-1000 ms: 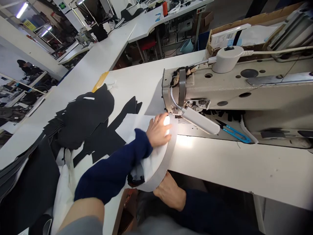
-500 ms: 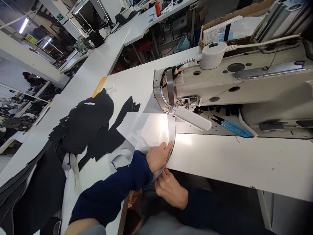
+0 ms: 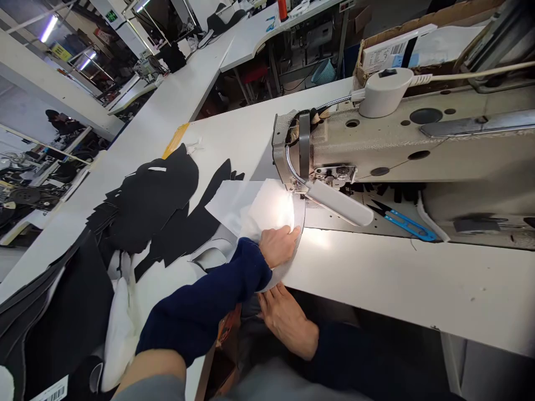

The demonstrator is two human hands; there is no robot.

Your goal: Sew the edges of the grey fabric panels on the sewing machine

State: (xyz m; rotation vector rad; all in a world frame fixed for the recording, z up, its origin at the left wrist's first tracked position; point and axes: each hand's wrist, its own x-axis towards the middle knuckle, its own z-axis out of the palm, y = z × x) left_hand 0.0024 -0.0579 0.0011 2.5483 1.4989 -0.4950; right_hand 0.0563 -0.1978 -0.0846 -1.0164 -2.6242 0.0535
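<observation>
A light grey mesh fabric piece (image 3: pixel 296 259) with a white layer (image 3: pixel 261 209) on it lies under the sewing machine's head (image 3: pixel 298 150). Its curved right edge runs from the needle area down to the table's front edge. My left hand (image 3: pixel 279 245) presses on the piece just in front of the needle, fingers curled and closed at its edge. Below it, my right hand (image 3: pixel 288 320) is at the lower end of the fabric by the table edge, fingers straighter and slightly apart. The needle tip is hidden behind the white lamp (image 3: pixel 340 203).
Blue thread snips (image 3: pixel 407 224) lie on the machine bed. Black cut fabric pieces (image 3: pixel 150 206) are piled on the white table (image 3: pixel 376 262) to the left. A cardboard box (image 3: pixel 359 69) stands behind the machine. A person (image 3: pixel 62 122) sits far left.
The fabric has turned and moved a little towards the needle with my left hand. My right hand's fingers, pinched at the fabric edge before, are now straighter. The camera view has shifted slightly.
</observation>
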